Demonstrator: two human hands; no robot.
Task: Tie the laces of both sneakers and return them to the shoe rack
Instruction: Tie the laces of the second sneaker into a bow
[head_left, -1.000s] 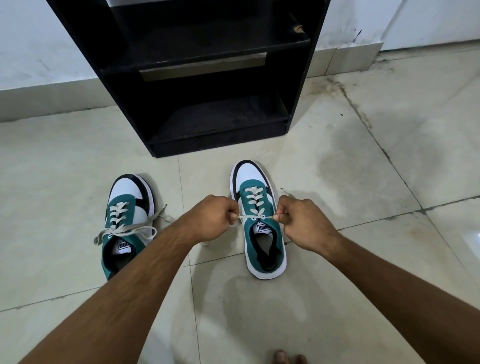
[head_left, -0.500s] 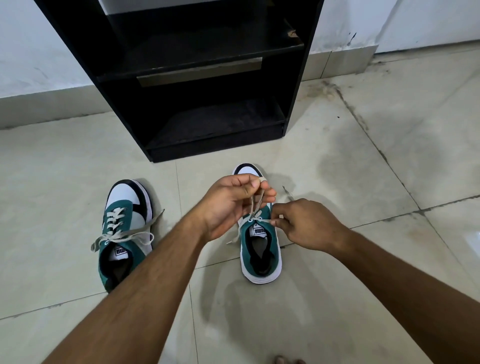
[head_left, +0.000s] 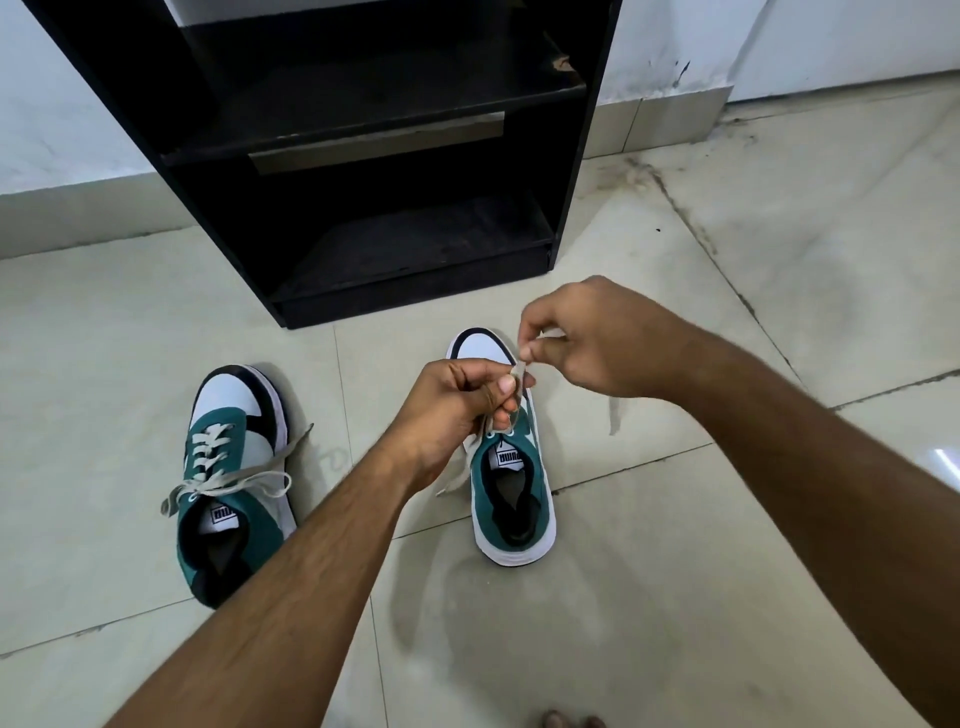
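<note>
Two green, white and black sneakers stand on the tiled floor, toes toward a black shoe rack. The left sneaker has a loose bow, with lace ends trailing onto the floor. Over the right sneaker, my left hand pinches a loop of the grey lace above the tongue. My right hand is a little higher and further away, pinching the other lace end above the toe. One lace tail hangs below my left wrist. My hands hide most of that shoe's lacing.
The rack's two dark shelves hold nothing and stand against a white wall. Pale floor tiles with dark grout lines spread around the shoes. Toes of a foot show at the bottom edge.
My right hand rose from beside the tongue to above the toe, carrying a lace end. My left hand closed around the loop and lowered slightly. The view moved closer.
</note>
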